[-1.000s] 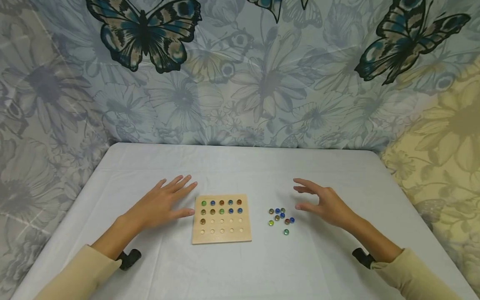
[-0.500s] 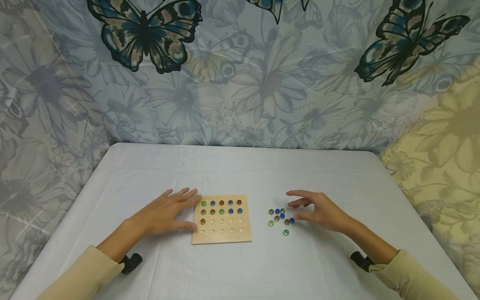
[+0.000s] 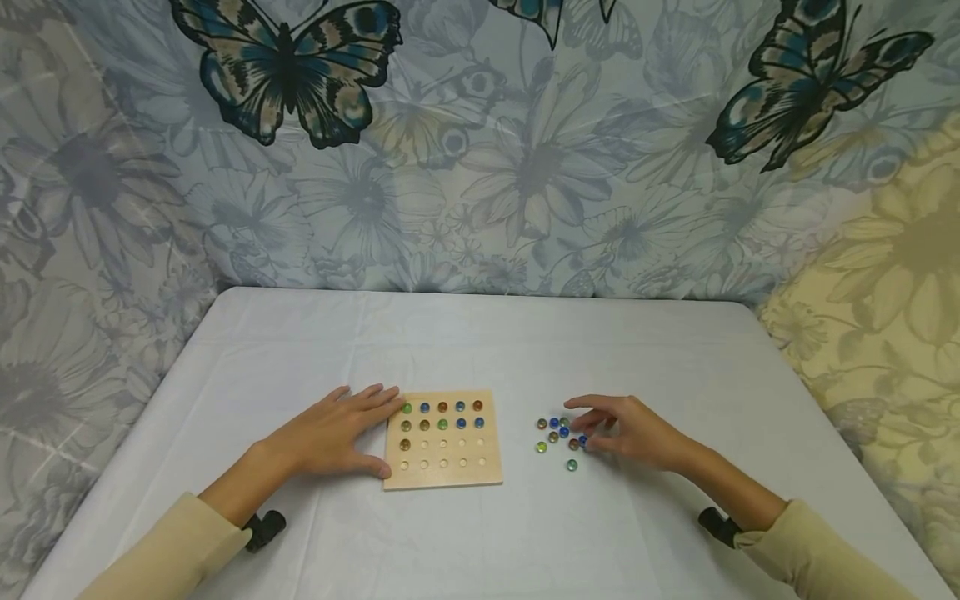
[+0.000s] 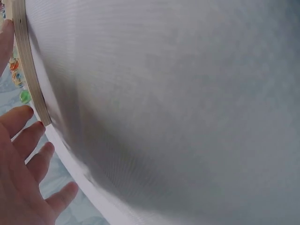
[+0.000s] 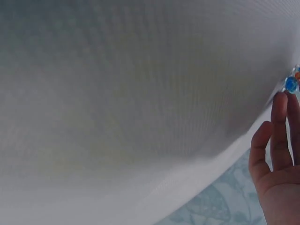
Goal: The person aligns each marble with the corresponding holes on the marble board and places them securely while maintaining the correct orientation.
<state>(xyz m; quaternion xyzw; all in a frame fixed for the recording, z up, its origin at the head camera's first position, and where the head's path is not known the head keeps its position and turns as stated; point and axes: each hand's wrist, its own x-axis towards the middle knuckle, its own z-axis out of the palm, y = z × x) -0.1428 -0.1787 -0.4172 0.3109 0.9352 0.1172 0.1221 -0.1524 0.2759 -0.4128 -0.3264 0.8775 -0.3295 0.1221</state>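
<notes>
A flat wooden board [image 3: 442, 477] with rows of round holes lies mid-table. Glass marbles fill its two back rows, plus the leftmost hole of the row in front. My left hand [image 3: 330, 433] rests along the board's left side, thumb at the edge and fingertips at the back left corner. In the left wrist view, a green marble [image 4: 25, 96] sits near the fingertips. To the right, my right hand [image 3: 637, 433] reaches low over loose marbles, thumb and fingers apart around a blue marble [image 3: 582, 440]. That blue marble [image 5: 291, 84] shows just past a fingertip in the right wrist view.
Several more loose marbles lie on the white tablecloth [image 3: 480, 333], right of the board. A green marble [image 3: 572, 465] lies nearest me, and a yellow-green marble [image 3: 541, 447] at the left of the group. A floral curtain [image 3: 480, 192] hangs behind the table.
My left hand has come down and right onto the board's left edge. My right hand has moved down and left to the loose marbles. The board and marbles have stayed put.
</notes>
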